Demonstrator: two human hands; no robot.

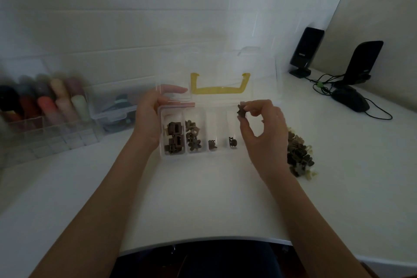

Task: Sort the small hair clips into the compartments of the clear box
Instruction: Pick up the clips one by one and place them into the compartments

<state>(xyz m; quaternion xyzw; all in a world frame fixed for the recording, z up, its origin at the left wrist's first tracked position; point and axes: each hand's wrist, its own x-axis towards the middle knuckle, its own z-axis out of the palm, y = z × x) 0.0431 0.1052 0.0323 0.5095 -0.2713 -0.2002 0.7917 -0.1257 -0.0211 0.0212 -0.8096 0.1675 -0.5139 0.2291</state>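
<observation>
1. A small dark brown flower-shaped plastic hair clip (241,112) sits right of frame centre, pinched between the right hand (262,128)'s thumb and fingertips, above the clear four-compartment plastic box (173,155).
2. The left hand (150,113) grips the box's left edge, apparently near its raised lid.
3. A loose pile of brown clips (299,153) lies at right.

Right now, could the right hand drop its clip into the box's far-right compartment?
Probably yes: the right hand pinches a dark clip just above the clear box, whose lid stands open behind. Nothing blocks that compartment.
</observation>
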